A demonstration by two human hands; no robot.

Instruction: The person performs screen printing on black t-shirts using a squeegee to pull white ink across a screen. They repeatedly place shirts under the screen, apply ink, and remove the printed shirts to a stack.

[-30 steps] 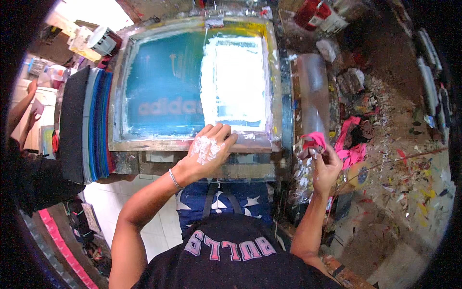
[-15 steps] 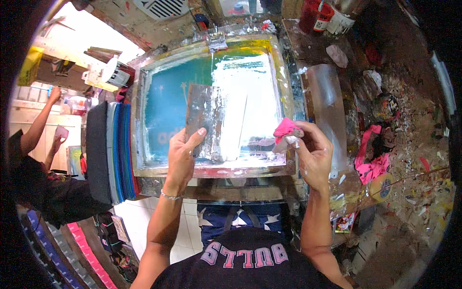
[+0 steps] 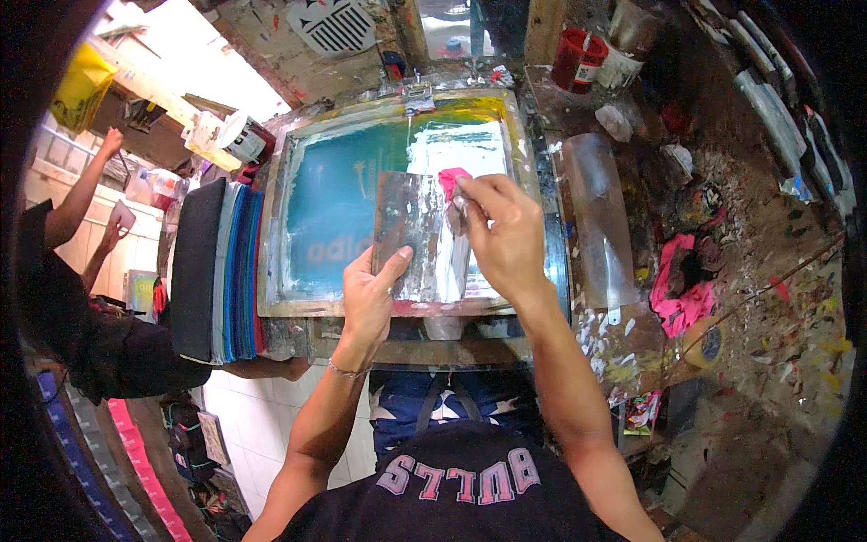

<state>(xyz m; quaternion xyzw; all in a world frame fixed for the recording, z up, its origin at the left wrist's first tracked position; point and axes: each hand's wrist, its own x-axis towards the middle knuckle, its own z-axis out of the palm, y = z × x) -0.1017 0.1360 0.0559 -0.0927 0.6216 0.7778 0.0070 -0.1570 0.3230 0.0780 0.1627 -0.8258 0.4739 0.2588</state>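
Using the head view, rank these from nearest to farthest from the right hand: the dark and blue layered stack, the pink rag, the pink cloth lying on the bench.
1. Pink rag: pinched in the fingers of the right hand.
2. Pink cloth: on the bench, to the right.
3. Layered stack: left of the frame.

The screen (image 3: 339, 208) lies between a fabric stack (image 3: 237, 275) left and a cloth (image 3: 683, 312) right, with a bucket (image 3: 246, 135) behind the stack
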